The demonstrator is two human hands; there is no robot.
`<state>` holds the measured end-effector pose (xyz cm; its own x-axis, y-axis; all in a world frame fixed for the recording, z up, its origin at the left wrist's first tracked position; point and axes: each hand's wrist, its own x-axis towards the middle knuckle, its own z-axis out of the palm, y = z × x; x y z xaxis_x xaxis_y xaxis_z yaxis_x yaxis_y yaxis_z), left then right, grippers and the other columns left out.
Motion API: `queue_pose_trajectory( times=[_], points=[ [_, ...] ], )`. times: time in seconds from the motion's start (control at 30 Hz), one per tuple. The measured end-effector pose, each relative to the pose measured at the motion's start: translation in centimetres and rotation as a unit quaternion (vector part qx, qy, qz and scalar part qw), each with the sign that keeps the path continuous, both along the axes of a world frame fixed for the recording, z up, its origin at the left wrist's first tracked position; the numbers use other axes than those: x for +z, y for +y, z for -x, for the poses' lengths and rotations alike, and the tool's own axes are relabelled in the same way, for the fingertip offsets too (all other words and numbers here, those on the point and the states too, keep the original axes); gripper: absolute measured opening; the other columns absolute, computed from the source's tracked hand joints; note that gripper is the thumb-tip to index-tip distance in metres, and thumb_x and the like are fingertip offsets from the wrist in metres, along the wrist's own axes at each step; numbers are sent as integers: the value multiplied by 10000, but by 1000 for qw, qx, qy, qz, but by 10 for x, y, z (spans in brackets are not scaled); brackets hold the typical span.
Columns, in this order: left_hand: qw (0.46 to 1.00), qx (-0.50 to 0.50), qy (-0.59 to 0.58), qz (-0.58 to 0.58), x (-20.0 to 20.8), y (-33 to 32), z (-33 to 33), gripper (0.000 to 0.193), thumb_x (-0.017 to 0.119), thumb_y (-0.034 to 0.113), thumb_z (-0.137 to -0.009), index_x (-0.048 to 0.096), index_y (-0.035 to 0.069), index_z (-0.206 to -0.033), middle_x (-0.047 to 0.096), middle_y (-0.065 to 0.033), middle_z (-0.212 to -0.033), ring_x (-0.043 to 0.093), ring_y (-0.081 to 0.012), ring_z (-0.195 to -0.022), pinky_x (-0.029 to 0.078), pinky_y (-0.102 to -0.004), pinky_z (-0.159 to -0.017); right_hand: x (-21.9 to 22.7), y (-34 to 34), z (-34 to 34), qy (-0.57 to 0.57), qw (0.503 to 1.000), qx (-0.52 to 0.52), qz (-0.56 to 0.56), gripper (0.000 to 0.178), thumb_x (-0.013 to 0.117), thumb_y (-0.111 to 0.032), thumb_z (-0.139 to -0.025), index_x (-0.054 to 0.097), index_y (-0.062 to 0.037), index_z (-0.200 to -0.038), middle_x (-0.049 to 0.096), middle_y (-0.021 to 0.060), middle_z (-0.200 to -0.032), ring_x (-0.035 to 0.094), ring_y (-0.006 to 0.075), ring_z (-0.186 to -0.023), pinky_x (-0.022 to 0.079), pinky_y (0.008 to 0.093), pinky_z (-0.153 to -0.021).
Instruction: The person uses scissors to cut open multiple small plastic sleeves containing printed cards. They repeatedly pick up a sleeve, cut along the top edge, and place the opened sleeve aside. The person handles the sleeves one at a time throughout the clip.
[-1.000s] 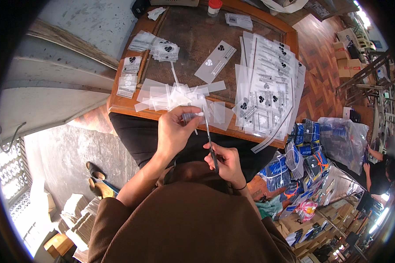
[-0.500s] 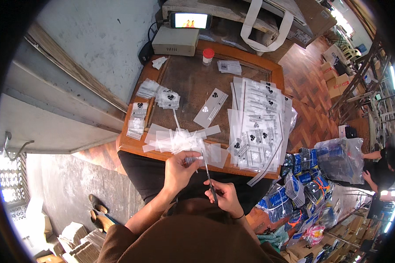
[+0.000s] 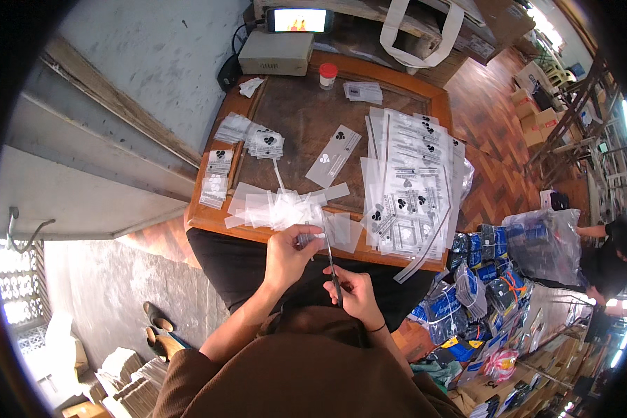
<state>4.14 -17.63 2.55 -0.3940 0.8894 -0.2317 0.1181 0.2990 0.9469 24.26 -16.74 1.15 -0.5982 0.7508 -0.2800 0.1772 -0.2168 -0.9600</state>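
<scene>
1. Left hand (image 3: 288, 259) pinches a small translucent piece (image 3: 304, 240) between thumb and fingers, by the near edge of the surface (image 3: 289, 125).
2. Right hand (image 3: 354, 294) grips scissors (image 3: 333, 270), blades pointing away from the person, beside that piece.
3. Plastic strips (image 3: 285, 210) lie heaped just beyond.

Compared with a second ago, your view tilts higher, bringing the lit phone (image 3: 299, 20) into sight; the co-worker's lower hand (image 3: 595, 295) sits farther from the clear bag (image 3: 543, 244).
</scene>
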Motion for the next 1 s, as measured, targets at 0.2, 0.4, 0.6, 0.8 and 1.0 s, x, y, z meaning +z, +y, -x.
queue_pose_trajectory(
  times=[0.2,0.4,0.6,0.8,1.0],
  points=[
    [998,49,-10,-25,-10,3,7,207,780,128,-885,765,17,-1060,677,-15,-693,520,-61,-578,437,-249,-539,-15,1,8,30,997,-48,58,271,738,-40,-930,689,39,-1184,644,9,-689,570,50,-554,476,220,-517],
    [984,112,-48,-127,1,-2,35,465,743,-37,-883,608,57,-1318,664,-6,-865,603,-52,-762,492,-211,-683,-15,-3,5,39,995,-62,60,323,743,-27,-916,689,22,-1231,602,-18,-657,563,37,-561,468,215,-518],
    [967,193,-93,-140,-2,-13,97,128,685,-9,-949,704,-21,-1075,721,-42,-1009,667,-99,-899,535,-258,-807,-18,-3,0,17,999,-41,18,337,731,-27,-925,669,27,-1251,604,-6,-700,574,55,-574,485,216,-538],
    [948,264,-146,-99,15,-20,138,203,717,138,-971,748,-36,-1070,744,-45,-973,659,-95,-877,501,-232,-822,-17,-3,-1,18,999,-40,2,346,743,-26,-918,670,24,-1253,596,-14,-685,571,47,-567,475,212,-533],
    [959,251,-61,-119,10,-19,151,222,736,156,-961,764,-39,-1063,750,-50,-938,645,-86,-833,490,-228,-760,-15,-4,-2,5,999,-31,-16,345,750,-34,-917,672,23,-1248,596,-20,-683,569,41,-566,462,208,-527]
  ],
)
